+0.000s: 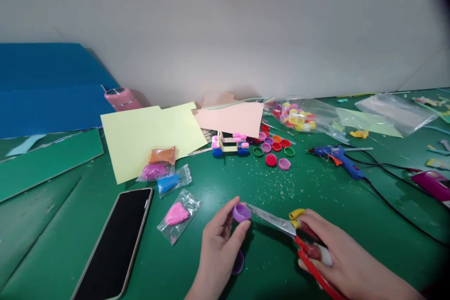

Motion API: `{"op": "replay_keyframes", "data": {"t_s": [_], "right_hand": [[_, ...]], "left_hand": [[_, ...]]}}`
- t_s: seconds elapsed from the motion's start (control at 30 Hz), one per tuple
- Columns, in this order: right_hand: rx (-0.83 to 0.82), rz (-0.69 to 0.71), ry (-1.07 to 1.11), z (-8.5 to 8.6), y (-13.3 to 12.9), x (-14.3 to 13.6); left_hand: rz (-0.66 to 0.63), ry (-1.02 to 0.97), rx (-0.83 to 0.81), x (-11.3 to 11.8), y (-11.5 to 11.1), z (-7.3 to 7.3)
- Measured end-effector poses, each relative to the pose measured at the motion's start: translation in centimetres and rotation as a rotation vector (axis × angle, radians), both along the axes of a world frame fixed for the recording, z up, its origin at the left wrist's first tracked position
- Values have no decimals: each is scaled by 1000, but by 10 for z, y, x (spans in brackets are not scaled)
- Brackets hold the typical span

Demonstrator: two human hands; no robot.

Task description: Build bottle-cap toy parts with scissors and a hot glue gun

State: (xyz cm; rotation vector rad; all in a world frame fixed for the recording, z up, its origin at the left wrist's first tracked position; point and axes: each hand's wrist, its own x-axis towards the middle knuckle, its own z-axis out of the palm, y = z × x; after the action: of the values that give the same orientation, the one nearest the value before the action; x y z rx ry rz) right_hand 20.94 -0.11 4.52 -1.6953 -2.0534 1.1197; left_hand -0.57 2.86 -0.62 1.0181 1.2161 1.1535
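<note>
1. Pale wall (225, 42) filled the upper frame; green tabletop (211, 183) below, pale crumbs scattered right of centre.
2. Purple cap (242, 213): lower centre of frame, raised in the left hand (221, 241). Left grip: pinched on it, thumb against fingers.
3. Scissors (276, 220): just right of the cap, in the right hand (337, 246). Right grip: closed around the red handles. Tip was at the cap's rim; touching or just short, couldn't tell. Blades looked together or nearly so.
4. Yellow piece (297, 214) by the right fingers; couldn't tell if part of the scissors.
5. Done, as judged: small model (230, 144) stood built at frame centre, blue parts at its base, pink pieces on top.
6. Not finished, as judged: held cap had a pale streak inside but no clear cut. Second purple cap (238, 262) lay beside the left wrist, bottom centre, partly hidden.
7. Unattached: loose caps (271, 160) right of the model; bagged caps (295, 117) upper right of centre.
8. Pink packet (177, 214), lower left of centre, looked full.
9. Glue gun (339, 157), right of frame, lay on its side, in neither hand.
</note>
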Motion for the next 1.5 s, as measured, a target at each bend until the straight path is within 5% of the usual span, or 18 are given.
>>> {"op": "replay_keyframes", "data": {"t_s": [0.43,1.5], "right_hand": [[104,107,-226,-5,-1,9],[-108,41,11,-5,-2,2]], "left_hand": [[-60,114,233,-1,-2,-4],[-82,5,237,-1,-4,-6]]}}
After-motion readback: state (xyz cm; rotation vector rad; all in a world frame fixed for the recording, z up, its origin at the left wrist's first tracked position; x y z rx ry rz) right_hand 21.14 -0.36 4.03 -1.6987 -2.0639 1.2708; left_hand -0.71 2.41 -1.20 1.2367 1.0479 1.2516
